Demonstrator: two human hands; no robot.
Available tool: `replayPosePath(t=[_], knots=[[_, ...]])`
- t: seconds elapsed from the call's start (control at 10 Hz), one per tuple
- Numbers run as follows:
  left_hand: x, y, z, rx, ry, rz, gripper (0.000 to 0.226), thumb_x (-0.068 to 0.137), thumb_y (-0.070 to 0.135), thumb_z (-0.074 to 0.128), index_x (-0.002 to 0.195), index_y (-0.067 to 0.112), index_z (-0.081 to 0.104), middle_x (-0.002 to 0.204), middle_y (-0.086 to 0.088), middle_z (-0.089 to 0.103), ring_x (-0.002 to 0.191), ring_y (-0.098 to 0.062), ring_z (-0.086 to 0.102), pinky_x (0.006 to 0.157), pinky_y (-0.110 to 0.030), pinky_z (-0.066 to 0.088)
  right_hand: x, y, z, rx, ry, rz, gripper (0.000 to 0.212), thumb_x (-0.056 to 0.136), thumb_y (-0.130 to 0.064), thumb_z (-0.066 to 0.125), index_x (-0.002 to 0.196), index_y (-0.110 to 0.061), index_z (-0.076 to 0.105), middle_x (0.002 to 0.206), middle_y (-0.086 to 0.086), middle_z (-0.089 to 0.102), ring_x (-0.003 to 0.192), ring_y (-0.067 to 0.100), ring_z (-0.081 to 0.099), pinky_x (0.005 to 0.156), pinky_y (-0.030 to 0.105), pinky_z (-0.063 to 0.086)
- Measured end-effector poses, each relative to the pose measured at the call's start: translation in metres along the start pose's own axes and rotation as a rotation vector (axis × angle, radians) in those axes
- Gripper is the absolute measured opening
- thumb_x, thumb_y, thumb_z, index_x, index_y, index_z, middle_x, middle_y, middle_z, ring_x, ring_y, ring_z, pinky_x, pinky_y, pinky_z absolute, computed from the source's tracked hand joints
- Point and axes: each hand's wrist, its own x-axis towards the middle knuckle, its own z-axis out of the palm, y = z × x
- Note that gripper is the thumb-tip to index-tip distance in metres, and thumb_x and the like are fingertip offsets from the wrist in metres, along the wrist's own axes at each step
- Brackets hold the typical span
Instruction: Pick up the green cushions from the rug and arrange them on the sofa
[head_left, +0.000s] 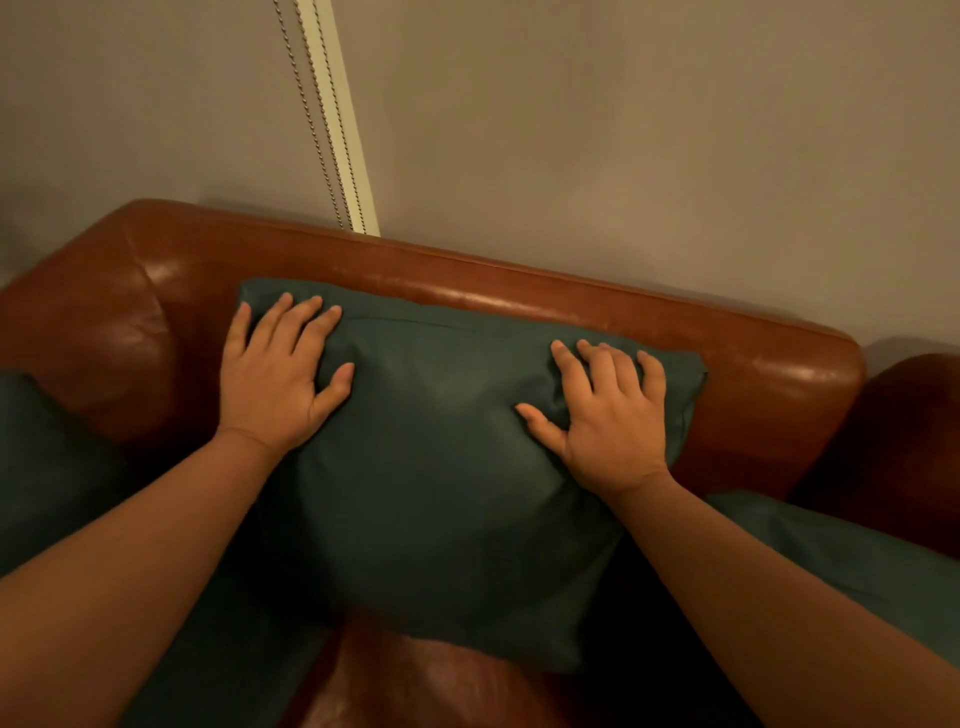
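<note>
1. Biggest thing here is the brown leather sofa (649, 306) pushed up against a plain beige wall (675, 130). Its backrest runs left to right and tilts a bit in this view.

2. Leaning on that backrest is the large dark green fabric cushion (436, 467), standing on its lower edge on the seat, long axis running along the backrest. It's dead centre between the two arms, straight ahead of the person, so neither side is really nearer.

3. There's a second green cushion (47, 467) off at the left end of the sofa and a third green cushion (841, 551) poking in at the right, both partly cut off. So I'd guess most of the job is done and this is the tidy-up bit.

4. The left hand (275, 379) lies flat on the upper left of the middle cushion, fingers spread, gripping nothing. The right hand (608, 415) does the same on the upper right: open palm pressing, not grabbing.

5. A beaded blind cord (322, 119) hangs down the wall behind the sofa.

6. No containers anywhere, and the rug isn't in shot.
</note>
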Motion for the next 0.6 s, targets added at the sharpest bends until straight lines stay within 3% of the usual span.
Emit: replayPosePath(t=[0.2,0.4,0.5,0.6], knots=[[-0.020,0.006,-0.018,0.008,-0.068,-0.078,0.069,0.089,0.060,0.021,0.146,0.023,0.033,0.152,-0.009,0.034,0.142,-0.029,0.025,0.116,-0.040,-0.005,-0.011,-0.001,-0.018,0.015,-0.109,-0.024,0.073,0.088,-0.065,0.032,0.129,-0.010,0.056,0.123,0.016,0.062,0.116,0.032,0.057,0.101,0.053,0.036],[-0.047,0.024,-0.051,-0.163,-0.194,-0.148,0.078,0.086,0.071,0.017,0.150,0.026,0.020,0.159,-0.005,0.017,0.146,-0.026,0.016,0.115,-0.046,0.019,-0.034,0.005,-0.039,0.044,-0.306,-0.037,0.076,0.089,-0.066,0.022,0.148,-0.018,0.027,0.151,0.010,0.036,0.140,0.027,0.030,0.112,0.050,0.020],[-0.072,0.043,-0.078,-0.258,-0.239,-0.209,0.079,0.084,0.070,0.018,0.147,0.024,0.029,0.153,-0.005,0.033,0.137,-0.026,0.035,0.101,-0.043,0.040,-0.055,0.006,-0.061,0.118,-0.356,-0.063,0.072,0.092,-0.064,0.027,0.150,-0.022,0.022,0.156,0.010,0.026,0.144,0.026,0.020,0.115,0.049,0.015],[-0.105,0.061,-0.102,-0.301,-0.212,-0.255,0.066,0.089,0.067,0.024,0.138,0.028,0.042,0.135,-0.001,0.054,0.123,-0.023,0.051,0.087,-0.038,0.045,-0.084,0.005,-0.086,0.222,-0.388,-0.117,0.064,0.093,-0.059,0.035,0.148,-0.025,0.029,0.154,0.009,0.028,0.141,0.025,0.025,0.115,0.046,0.020]])
